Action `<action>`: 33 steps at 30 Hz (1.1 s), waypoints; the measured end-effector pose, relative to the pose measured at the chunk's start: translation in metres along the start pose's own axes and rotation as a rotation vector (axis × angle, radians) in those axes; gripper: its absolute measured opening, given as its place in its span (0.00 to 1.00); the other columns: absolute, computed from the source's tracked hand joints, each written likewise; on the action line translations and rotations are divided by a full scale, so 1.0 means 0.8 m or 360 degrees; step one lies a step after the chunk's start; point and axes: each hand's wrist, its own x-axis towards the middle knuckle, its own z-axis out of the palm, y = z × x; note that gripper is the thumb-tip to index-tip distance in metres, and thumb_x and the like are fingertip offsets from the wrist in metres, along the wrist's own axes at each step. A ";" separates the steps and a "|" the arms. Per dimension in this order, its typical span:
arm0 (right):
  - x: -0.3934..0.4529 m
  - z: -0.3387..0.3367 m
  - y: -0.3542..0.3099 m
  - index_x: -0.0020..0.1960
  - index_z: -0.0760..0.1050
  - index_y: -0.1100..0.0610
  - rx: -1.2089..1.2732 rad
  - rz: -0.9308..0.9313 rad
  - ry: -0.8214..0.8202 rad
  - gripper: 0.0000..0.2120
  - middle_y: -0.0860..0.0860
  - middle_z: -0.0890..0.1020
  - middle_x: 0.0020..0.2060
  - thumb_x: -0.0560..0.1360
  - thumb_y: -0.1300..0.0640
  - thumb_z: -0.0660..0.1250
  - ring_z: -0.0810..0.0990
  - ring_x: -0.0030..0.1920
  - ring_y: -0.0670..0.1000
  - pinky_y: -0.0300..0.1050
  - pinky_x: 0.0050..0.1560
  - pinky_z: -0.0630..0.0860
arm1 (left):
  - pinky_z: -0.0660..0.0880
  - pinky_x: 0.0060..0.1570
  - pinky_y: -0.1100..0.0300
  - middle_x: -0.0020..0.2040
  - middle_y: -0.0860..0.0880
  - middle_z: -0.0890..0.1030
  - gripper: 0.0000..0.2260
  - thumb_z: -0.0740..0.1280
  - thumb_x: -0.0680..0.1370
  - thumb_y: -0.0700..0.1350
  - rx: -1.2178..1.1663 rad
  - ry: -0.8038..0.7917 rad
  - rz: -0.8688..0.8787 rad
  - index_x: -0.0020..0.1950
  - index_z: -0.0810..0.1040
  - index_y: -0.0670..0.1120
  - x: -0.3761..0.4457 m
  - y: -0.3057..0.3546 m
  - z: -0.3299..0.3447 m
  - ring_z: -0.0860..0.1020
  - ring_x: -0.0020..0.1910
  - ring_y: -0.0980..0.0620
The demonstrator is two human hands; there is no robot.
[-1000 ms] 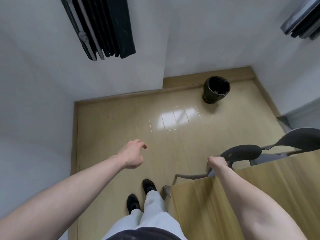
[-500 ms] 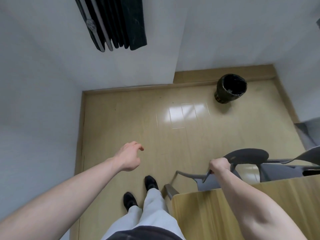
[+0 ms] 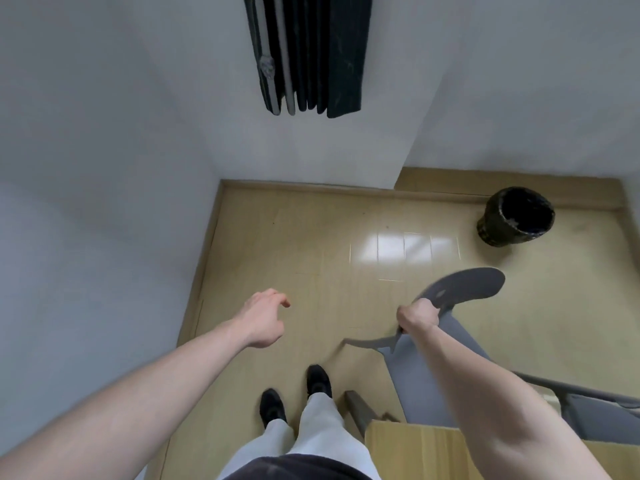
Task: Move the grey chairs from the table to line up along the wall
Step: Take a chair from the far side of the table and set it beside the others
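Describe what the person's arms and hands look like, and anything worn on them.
Both forearms are bare, with no sleeve in view. The left hand and right hand have no gloves, and no watch, ring or band shows on either wrist. Lower down, light grey trousers and black shoes are visible.

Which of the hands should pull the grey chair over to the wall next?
The right hand, probably: it already grips the grey chair by its backrest edge. The left hand hangs loose over bare floor, holding nothing and apart from the chair.
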 end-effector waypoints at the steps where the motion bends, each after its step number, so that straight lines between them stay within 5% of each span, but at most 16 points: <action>1: -0.002 0.008 -0.012 0.45 0.78 0.66 -0.0021 -0.0027 -0.0017 0.09 0.58 0.84 0.41 0.76 0.60 0.64 0.81 0.43 0.59 0.44 0.42 0.77 | 0.65 0.72 0.51 0.72 0.50 0.70 0.23 0.62 0.75 0.39 -0.0033 0.0016 -0.0040 0.70 0.72 0.50 -0.004 -0.011 -0.001 0.67 0.72 0.48; 7: -0.032 0.045 -0.077 0.42 0.75 0.64 -0.0184 -0.0216 -0.0081 0.06 0.62 0.77 0.33 0.75 0.63 0.62 0.83 0.44 0.60 0.48 0.50 0.82 | 0.67 0.69 0.51 0.72 0.50 0.69 0.23 0.62 0.76 0.39 -0.0190 0.0065 -0.0271 0.71 0.71 0.51 -0.038 -0.069 0.007 0.68 0.71 0.48; 12: -0.066 0.093 -0.115 0.43 0.78 0.64 -0.0346 -0.0417 -0.0199 0.08 0.60 0.85 0.40 0.74 0.64 0.61 0.84 0.42 0.58 0.43 0.40 0.77 | 0.67 0.69 0.53 0.73 0.50 0.69 0.24 0.62 0.76 0.39 -0.0313 0.0109 -0.0460 0.72 0.70 0.50 -0.076 -0.116 0.026 0.67 0.71 0.49; 23: -0.193 0.189 -0.124 0.36 0.69 0.58 -0.0787 -0.0918 -0.0313 0.09 0.56 0.80 0.38 0.73 0.66 0.59 0.81 0.40 0.56 0.43 0.35 0.75 | 0.65 0.70 0.55 0.75 0.50 0.66 0.25 0.61 0.77 0.37 -0.0594 0.0207 -0.0633 0.74 0.68 0.48 -0.187 -0.220 0.084 0.67 0.73 0.49; 33: -0.336 0.303 -0.077 0.52 0.76 0.61 -0.1065 -0.1276 -0.0347 0.11 0.56 0.80 0.44 0.72 0.67 0.59 0.78 0.41 0.56 0.44 0.36 0.73 | 0.66 0.69 0.56 0.74 0.50 0.67 0.25 0.61 0.75 0.38 -0.0768 0.0210 -0.0693 0.73 0.69 0.49 -0.319 -0.342 0.185 0.66 0.73 0.48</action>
